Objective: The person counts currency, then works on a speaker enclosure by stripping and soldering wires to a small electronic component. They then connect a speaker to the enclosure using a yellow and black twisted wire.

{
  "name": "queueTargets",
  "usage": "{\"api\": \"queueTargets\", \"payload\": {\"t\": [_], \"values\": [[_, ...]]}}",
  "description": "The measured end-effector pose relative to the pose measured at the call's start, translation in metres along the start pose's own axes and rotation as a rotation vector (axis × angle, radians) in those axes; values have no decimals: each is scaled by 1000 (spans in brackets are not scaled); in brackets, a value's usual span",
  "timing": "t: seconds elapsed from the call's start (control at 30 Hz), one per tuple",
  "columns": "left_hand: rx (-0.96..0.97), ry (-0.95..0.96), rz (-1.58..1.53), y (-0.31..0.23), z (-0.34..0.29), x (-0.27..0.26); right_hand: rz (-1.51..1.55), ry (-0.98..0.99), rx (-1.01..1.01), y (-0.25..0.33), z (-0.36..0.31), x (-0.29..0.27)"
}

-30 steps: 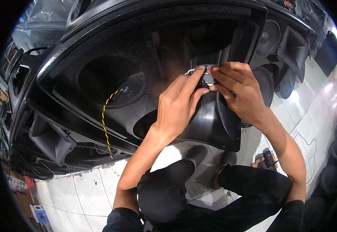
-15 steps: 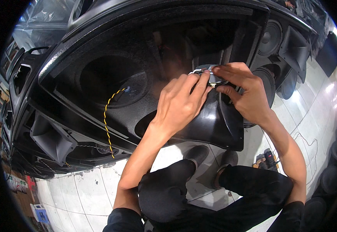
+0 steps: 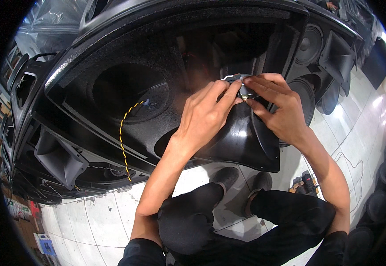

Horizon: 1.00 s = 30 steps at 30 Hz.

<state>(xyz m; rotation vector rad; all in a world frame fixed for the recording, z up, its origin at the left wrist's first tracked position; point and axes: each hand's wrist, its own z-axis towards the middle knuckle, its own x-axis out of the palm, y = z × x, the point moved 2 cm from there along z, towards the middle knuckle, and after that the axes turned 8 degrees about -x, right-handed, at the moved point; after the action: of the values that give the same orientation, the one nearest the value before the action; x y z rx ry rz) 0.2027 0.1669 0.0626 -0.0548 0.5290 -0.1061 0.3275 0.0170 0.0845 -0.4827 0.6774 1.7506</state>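
Observation:
A black speaker horn [image 3: 235, 137] lies across the front edge of a large black speaker cabinet [image 3: 188, 82], its wide mouth toward my knees. At the narrow end sits a round driver [image 3: 248, 91], mostly covered by my fingers, with a small brass-coloured metal piece [image 3: 244, 97] on its near side. From the left, my left hand [image 3: 204, 115] is closed with its fingertips at the driver. My right hand [image 3: 281, 106] grips it from the right, fingers over the top and thumb below. A white strip or wire shows beside the left fingertips; what the fingertips pinch is hidden.
A twisted yellow-and-black wire [image 3: 123, 133] hangs from the cabinet's round opening [image 3: 128, 91]. Other speakers with horns [image 3: 60, 157] stand left and right. A dark power tool [image 3: 308, 182] rests on the tiled floor [image 3: 102, 217] by my knee. Round black speakers [image 3: 381, 201] line the right side.
My right thumb has shifted slightly left, closer to the brass-coloured piece. Both hands stay at the driver, and the horn has barely moved.

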Motion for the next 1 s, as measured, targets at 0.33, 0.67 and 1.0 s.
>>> {"api": "queueTargets", "payload": {"t": [0.33, 0.67, 1.0], "values": [[-40, 53, -71, -1, 0, -2, -2, -45, 57, 8, 2, 1], [-63, 62, -93, -1, 1, -3, 48, -87, 178, 15, 3, 4], [-22, 84, -140, 12, 7, -7, 236, -95, 414, 17, 6, 8]]}}
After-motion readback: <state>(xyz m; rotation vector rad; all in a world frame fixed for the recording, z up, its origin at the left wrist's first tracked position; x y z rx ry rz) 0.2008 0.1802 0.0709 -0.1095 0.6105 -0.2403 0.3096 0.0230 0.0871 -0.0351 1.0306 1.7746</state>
